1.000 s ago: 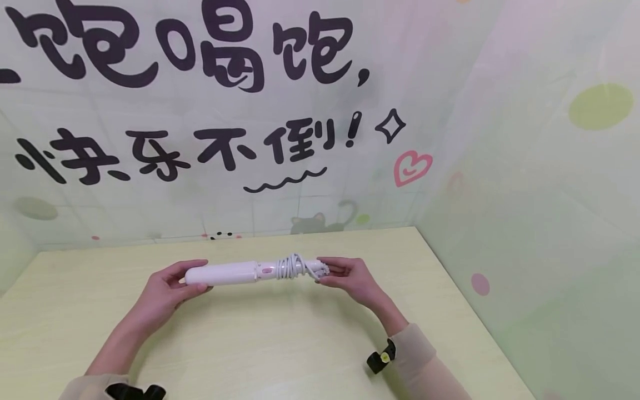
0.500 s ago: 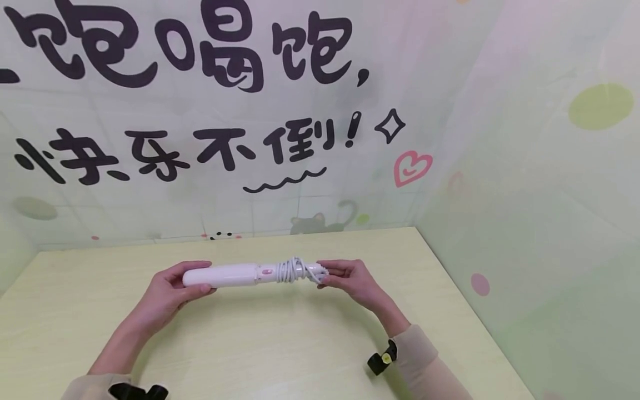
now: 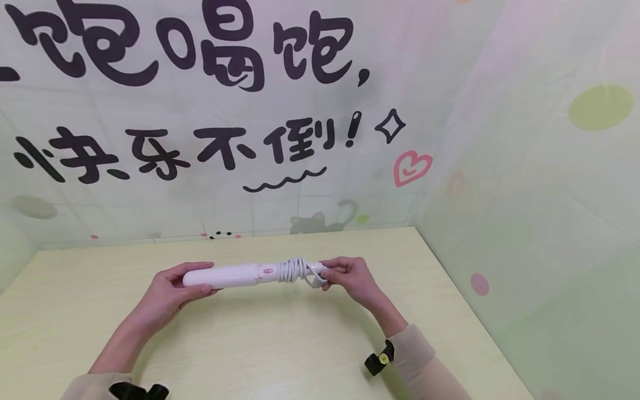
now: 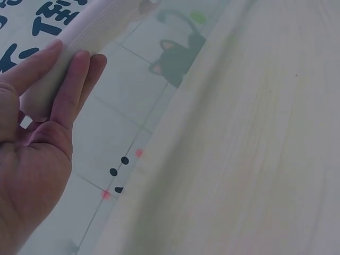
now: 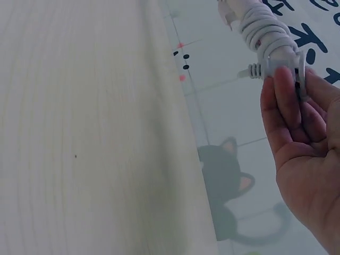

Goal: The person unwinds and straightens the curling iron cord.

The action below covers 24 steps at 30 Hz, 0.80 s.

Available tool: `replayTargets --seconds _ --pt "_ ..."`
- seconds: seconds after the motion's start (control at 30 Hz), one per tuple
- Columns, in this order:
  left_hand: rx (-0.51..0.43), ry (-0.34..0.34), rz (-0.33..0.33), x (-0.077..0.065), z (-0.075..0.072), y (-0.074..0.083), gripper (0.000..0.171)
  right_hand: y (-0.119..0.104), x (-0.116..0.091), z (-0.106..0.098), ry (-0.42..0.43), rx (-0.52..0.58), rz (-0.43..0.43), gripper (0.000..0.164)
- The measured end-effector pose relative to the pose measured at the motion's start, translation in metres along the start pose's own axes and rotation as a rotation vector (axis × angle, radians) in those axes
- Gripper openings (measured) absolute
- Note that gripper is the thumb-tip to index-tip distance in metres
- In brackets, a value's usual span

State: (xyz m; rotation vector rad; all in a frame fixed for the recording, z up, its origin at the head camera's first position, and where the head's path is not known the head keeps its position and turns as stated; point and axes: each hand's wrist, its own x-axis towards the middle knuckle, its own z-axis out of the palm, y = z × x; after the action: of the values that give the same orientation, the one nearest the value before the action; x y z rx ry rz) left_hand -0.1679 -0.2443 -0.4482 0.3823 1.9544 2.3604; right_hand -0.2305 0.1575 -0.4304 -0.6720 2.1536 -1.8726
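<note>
A white curling iron (image 3: 225, 276) is held level above the table, a pink switch on its narrower section. Round its right part runs a coiled white cord (image 3: 291, 270), whose windings also show in the right wrist view. My left hand (image 3: 162, 294) grips the thick, rounded left end between thumb and fingers; the left wrist view has these fingers curled along the smooth barrel (image 4: 69, 53). At the other end my right hand (image 3: 357, 280) pinches the tip together with a loop of cord. Fingers partly hide that tip in the right wrist view, where a ribbed cord piece (image 5: 255, 70) sticks out beside it.
The pale wooden table (image 3: 270, 344) spreads beneath both hands. A printed wall (image 3: 210, 205) with dark lettering stands behind its back edge, and a pale green wall (image 3: 550, 222) rises along the right side.
The curling iron has sunk slightly over the second. My right fingers have shifted at its tip, and the cord loop there now hangs a little lower. My left hand keeps its grip.
</note>
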Motion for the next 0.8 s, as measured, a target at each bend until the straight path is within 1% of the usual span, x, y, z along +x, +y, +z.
replayTargets --seconds 0.07,0.13,0.3,0.53,0.67,0.8 --pt "-0.004 0.0 0.004 0.0003 0.0013 -0.0001 0.045 -0.0002 0.0006 0.001 0.038 -0.012 -0.003 0.027" --pt "-0.006 0.003 0.011 0.0006 0.0022 0.0002 0.045 -0.0006 0.0012 0.0018 0.057 -0.02 -0.005 0.026" --pt "-0.077 -0.002 0.027 0.0009 0.0014 -0.0008 0.043 -0.0015 0.0023 0.0024 0.05 -0.029 -0.018 0.026" --pt "-0.193 -0.022 0.053 -0.0027 -0.0003 -0.0043 0.042 -0.0028 0.004 0.0045 0.048 -0.049 -0.027 0.027" --pt "-0.239 -0.024 0.061 -0.004 -0.0025 -0.006 0.042 -0.002 0.0037 0.0039 0.089 -0.08 -0.065 0.023" --pt "-0.258 -0.025 0.071 -0.0044 -0.0045 -0.0065 0.043 -0.0013 0.003 0.0029 0.128 -0.058 -0.107 0.017"
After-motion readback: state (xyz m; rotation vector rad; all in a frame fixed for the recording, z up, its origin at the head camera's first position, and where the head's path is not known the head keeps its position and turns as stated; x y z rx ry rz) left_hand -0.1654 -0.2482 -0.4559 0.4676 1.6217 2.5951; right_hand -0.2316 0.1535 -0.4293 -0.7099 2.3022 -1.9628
